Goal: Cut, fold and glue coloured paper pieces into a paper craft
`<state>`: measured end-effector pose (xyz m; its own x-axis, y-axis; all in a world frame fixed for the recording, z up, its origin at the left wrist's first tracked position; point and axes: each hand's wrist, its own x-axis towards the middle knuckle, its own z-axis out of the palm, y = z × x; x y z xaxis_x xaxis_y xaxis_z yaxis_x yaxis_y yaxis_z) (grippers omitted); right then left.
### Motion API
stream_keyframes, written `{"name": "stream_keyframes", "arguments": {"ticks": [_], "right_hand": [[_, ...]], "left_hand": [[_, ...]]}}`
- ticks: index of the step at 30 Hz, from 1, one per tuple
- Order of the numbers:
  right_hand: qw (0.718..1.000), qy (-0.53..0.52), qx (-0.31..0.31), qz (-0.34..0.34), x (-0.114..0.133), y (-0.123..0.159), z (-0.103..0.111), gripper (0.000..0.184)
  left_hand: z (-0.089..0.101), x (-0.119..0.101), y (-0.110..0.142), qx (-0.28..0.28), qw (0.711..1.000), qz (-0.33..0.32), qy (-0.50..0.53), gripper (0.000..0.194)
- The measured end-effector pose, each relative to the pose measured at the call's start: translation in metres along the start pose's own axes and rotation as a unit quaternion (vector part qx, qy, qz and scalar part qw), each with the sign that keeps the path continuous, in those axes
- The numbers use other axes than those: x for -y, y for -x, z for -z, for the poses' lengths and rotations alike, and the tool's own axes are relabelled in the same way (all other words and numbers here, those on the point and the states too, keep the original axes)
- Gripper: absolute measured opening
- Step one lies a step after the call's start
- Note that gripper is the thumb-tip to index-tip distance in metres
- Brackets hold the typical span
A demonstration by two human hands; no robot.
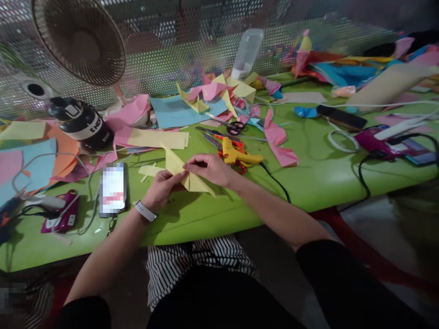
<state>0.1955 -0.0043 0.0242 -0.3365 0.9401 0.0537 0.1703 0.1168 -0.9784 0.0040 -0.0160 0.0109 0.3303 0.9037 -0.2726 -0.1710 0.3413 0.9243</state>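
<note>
"Black clothing is closest, right?"

"Yes, then striped trousers, half under the edge of the green table."

"And the hands?"

"Just past that edge. The left hand, with a pale-banded watch at its wrist, has thumb and fingers pinched on a folded yellow paper. The right hand grips the same piece near its middle, fingertips close to the left thumb."

"So where's the paper exactly?"

"Between the two hands, over the table, its pointed ends sticking out."

"What's beside them?"

"A lit phone to the left. To the right, a yellow glue gun with a black cord, next to black-handled scissors."

"Farther off?"

"A pink folded strip, a black bottle, and a blue sheet partly under paper scraps. Behind those, a clear bottle, a fan and perforated mesh."
</note>
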Motion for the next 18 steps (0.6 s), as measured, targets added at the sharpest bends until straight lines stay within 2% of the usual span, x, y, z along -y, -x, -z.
{"name": "stream_keyframes", "arguments": {"ticks": [4, 9, 11, 13, 15, 16, 17, 18], "right_hand": [[0.998, 0.011, 0.053, -0.032, -0.005, 0.002, 0.007, 0.044], [0.997, -0.006, 0.064, -0.041, -0.009, 0.0, 0.016, 0.039], [0.995, -0.01, 0.081, -0.057, -0.004, 0.0, 0.022, 0.036], [0.99, -0.009, 0.114, -0.076, 0.001, 0.001, 0.03, 0.033], [0.983, 0.007, 0.156, -0.094, 0.006, 0.003, 0.036, 0.032], [0.979, 0.021, 0.176, -0.102, 0.007, 0.003, 0.038, 0.032], [0.974, 0.035, 0.196, -0.108, 0.007, 0.003, 0.039, 0.032], [0.97, 0.047, 0.212, -0.111, 0.007, 0.003, 0.04, 0.033]], "left_hand": [[-0.003, 0.0, 0.001, -0.066, 0.995, -0.062, 0.05, 0.034], [0.005, -0.005, 0.001, -0.047, 0.997, -0.068, 0.004, 0.036], [0.016, -0.013, 0.0, -0.066, 0.992, -0.107, -0.023, 0.04], [0.028, -0.027, 0.002, -0.142, 0.964, -0.216, -0.058, 0.044], [0.037, -0.042, 0.007, -0.242, 0.889, -0.36, -0.148, 0.046], [0.039, -0.049, 0.01, -0.246, 0.867, -0.381, -0.205, 0.051], [0.039, -0.054, 0.013, -0.214, 0.87, -0.362, -0.257, 0.047], [0.037, -0.057, 0.015, -0.143, 0.892, -0.303, -0.303, 0.041]]}}
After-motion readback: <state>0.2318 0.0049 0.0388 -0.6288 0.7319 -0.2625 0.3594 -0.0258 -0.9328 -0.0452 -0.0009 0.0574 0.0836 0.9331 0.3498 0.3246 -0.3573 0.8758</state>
